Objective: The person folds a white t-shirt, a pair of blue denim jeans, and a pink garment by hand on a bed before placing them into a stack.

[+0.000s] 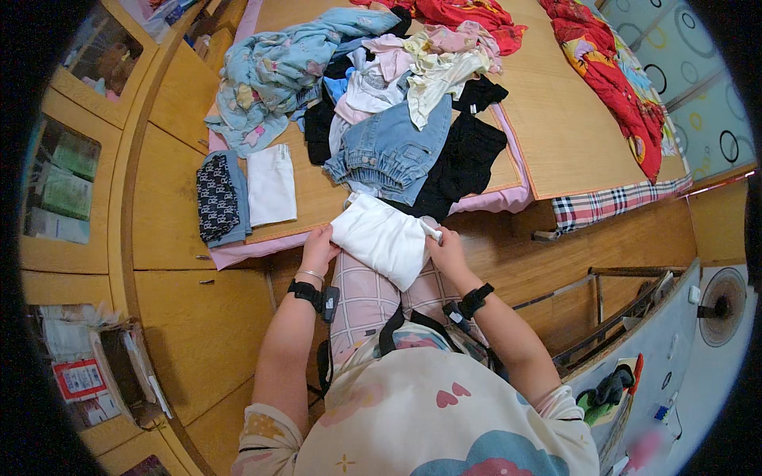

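A white garment (381, 238), partly folded, spans my two hands above my lap at the edge of the bed. My left hand (319, 249) grips its left corner. At the opposite side, my right hand (447, 253) pinches a bunched bit of the cloth. Just beyond lie blue denim shorts (390, 152) with a gathered waistband, on top of a black garment (470, 160). A folded white garment (271, 184) rests on the bed mat to the left, beside a folded black patterned garment (216, 199) on grey-blue cloth.
Behind the shorts is a heap of mixed clothes (381, 83) with a light blue printed cloth (268, 71). Red bedding (619, 89) lies at the far right. Wooden cabinets (172, 208) line the left. A desk (643, 333) with a fan (722, 306) stands at right.
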`<state>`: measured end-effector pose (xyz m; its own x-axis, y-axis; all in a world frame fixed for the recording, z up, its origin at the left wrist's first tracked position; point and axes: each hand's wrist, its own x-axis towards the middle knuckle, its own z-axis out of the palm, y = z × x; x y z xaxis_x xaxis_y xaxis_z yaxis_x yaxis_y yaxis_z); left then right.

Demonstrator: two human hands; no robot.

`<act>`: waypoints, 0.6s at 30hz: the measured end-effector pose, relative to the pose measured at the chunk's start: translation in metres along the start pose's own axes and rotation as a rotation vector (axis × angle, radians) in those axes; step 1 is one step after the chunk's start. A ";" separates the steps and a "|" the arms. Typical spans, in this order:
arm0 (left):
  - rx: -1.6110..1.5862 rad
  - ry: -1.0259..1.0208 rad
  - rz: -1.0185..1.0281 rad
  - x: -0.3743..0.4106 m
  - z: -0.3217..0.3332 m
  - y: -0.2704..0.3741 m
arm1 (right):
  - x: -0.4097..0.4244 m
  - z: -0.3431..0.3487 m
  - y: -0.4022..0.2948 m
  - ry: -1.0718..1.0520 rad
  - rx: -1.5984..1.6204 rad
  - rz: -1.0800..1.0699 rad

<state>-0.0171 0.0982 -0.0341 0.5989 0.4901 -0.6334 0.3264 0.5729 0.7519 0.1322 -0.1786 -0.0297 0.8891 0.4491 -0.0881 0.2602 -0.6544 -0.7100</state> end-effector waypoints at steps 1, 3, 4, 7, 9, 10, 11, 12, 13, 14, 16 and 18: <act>-0.007 0.009 -0.007 -0.005 0.004 0.005 | 0.000 0.003 0.002 -0.028 0.001 0.042; -0.011 0.002 0.004 -0.017 0.007 0.013 | 0.003 -0.003 -0.009 -0.169 0.239 0.081; -0.007 -0.020 0.023 -0.023 0.008 0.017 | 0.006 -0.006 -0.015 -0.236 0.358 0.097; 0.028 -0.033 0.070 -0.051 0.007 0.030 | 0.016 -0.001 -0.012 -0.224 0.367 0.076; 0.048 -0.066 0.078 -0.067 -0.002 0.032 | 0.029 -0.008 -0.009 -0.232 0.400 0.130; 0.050 -0.098 0.071 -0.076 -0.016 0.030 | 0.032 -0.023 -0.024 -0.204 0.547 0.163; 0.054 -0.136 0.064 -0.086 -0.025 0.029 | 0.036 -0.034 -0.031 -0.211 0.579 0.124; 0.082 -0.106 0.075 -0.101 -0.022 0.028 | 0.038 -0.044 -0.036 -0.215 0.614 0.085; 0.190 -0.111 0.074 -0.107 -0.028 0.015 | 0.038 -0.052 -0.043 -0.236 0.533 0.053; 0.296 -0.125 0.073 -0.115 -0.028 0.005 | 0.037 -0.053 -0.040 -0.257 0.396 0.033; 0.467 -0.151 -0.098 -0.132 -0.019 -0.013 | 0.035 -0.050 -0.028 -0.292 0.118 -0.005; 0.540 -0.125 -0.053 -0.114 -0.028 -0.041 | 0.020 -0.035 -0.011 -0.168 0.061 0.040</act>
<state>-0.1192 0.0369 0.0020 0.6428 0.3688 -0.6714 0.6674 0.1604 0.7272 0.1598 -0.1838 0.0011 0.8216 0.5220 -0.2293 0.1975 -0.6379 -0.7444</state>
